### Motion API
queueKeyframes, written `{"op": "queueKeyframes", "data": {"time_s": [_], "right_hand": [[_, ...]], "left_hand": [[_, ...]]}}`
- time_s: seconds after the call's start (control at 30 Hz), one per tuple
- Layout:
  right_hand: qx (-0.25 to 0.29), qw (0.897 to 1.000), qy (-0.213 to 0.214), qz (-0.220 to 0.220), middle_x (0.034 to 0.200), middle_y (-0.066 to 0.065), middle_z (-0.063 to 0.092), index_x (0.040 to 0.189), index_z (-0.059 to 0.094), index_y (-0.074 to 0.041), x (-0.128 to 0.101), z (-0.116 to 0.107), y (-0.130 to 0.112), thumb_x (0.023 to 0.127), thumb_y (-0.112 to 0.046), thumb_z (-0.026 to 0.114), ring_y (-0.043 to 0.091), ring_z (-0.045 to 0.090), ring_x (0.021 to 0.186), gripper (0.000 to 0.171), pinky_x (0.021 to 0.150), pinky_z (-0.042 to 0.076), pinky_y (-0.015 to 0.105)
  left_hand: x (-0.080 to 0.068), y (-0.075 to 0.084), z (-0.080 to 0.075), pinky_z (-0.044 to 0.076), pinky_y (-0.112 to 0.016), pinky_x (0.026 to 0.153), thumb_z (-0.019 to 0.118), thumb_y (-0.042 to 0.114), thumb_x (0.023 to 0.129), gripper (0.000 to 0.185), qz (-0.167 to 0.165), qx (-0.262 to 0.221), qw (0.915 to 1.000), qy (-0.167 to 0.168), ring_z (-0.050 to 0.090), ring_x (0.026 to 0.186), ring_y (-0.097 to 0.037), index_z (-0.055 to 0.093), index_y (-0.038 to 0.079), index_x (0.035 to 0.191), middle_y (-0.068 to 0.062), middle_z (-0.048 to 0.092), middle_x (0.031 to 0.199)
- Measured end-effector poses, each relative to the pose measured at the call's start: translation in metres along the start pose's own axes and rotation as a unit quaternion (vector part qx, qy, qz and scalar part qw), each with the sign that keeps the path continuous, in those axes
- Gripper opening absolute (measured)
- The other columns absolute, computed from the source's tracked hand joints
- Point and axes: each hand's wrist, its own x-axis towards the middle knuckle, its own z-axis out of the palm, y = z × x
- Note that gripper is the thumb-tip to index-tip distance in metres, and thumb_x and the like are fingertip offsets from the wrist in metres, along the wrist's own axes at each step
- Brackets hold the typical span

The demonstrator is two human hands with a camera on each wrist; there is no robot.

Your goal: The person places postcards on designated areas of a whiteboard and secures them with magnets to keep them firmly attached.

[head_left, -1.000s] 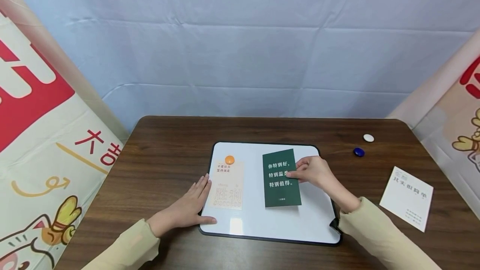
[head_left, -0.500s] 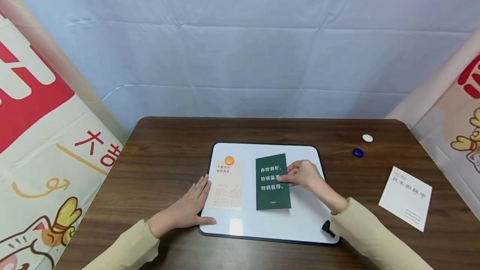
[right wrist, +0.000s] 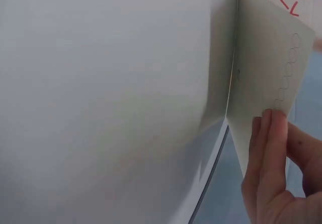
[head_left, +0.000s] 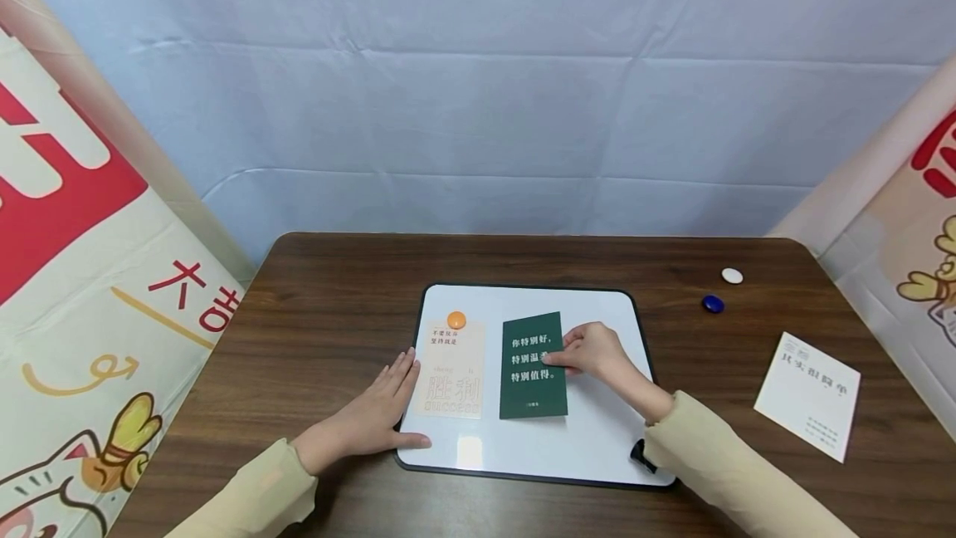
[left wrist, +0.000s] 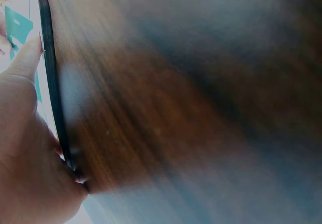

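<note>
My right hand (head_left: 597, 349) pinches a dark green card (head_left: 532, 388) with white Chinese lettering by its right edge, over the middle of a black-framed whiteboard (head_left: 590, 447). In the right wrist view the card's pale back (right wrist: 266, 53) stands tilted, its far edge at the board and the fingers behind its raised side. My left hand (head_left: 373, 409) rests with straight fingers on the board's left edge, thumb on the white surface. Beside it a cream card (head_left: 454, 393) lies on the board under an orange round magnet (head_left: 456, 320) at its top.
On the brown wooden table (head_left: 336, 289), right of the board, lie a white round magnet (head_left: 733, 276), a blue round magnet (head_left: 713, 304) and a white printed card (head_left: 810, 397). Cloth (head_left: 478, 106) hangs behind the table. A black object (head_left: 642, 455) shows at my right cuff.
My right hand has moved the green card leftward and slightly toward me, closer to the cream card. The left hand has stayed put.
</note>
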Motion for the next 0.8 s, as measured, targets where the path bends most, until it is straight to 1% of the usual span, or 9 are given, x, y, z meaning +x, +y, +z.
{"op": "queueKeyframes", "data": {"time_s": [0.2, 0.43, 0.67, 0.8], "right_hand": [[-0.004, 1.000, -0.004, 0.008, 0.056, 0.003, 0.061, 0.076, 0.059, -0.001, 0.003, 0.004, 0.000, 0.072, -0.020, 0.077, 0.016, 0.060, 0.047, 0.027, 0.048, 0.046, 0.025], [-0.028, 1.000, -0.005, 0.006, 0.055, 0.004, 0.059, 0.073, 0.055, -0.003, 0.006, 0.009, -0.001, 0.072, -0.020, 0.077, 0.014, 0.057, 0.043, 0.028, 0.047, 0.043, 0.023], [-0.042, 0.999, -0.010, 0.002, 0.052, 0.005, 0.058, 0.070, 0.052, -0.004, 0.009, 0.011, -0.001, 0.072, -0.018, 0.078, 0.013, 0.057, 0.041, 0.029, 0.044, 0.043, 0.022], [-0.051, 0.999, -0.015, -0.003, 0.050, 0.005, 0.057, 0.067, 0.051, -0.004, 0.010, 0.012, 0.000, 0.071, -0.016, 0.078, 0.012, 0.056, 0.039, 0.030, 0.042, 0.042, 0.020]], "left_hand": [[0.000, 0.000, 0.000, 0.013, -0.043, 0.110, 0.048, 0.072, 0.076, 0.109, -0.002, -0.002, 1.0000, -0.002, 0.000, 0.139, -0.029, 0.009, -0.005, 0.143, -0.020, -0.001, 0.151], [0.000, -0.001, 0.001, 0.013, -0.043, 0.110, 0.047, 0.073, 0.075, 0.110, -0.007, -0.004, 1.0000, -0.001, -0.001, 0.139, -0.028, 0.008, -0.003, 0.144, -0.018, -0.003, 0.151], [0.000, -0.001, 0.002, 0.015, -0.044, 0.110, 0.048, 0.072, 0.075, 0.109, -0.001, 0.002, 1.0000, 0.004, 0.001, 0.139, -0.029, 0.009, -0.004, 0.144, -0.019, -0.002, 0.151], [0.001, 0.000, 0.001, 0.014, -0.044, 0.110, 0.048, 0.072, 0.075, 0.110, -0.004, -0.002, 1.0000, 0.000, 0.000, 0.139, -0.029, 0.008, -0.003, 0.144, -0.018, -0.002, 0.151]]}}
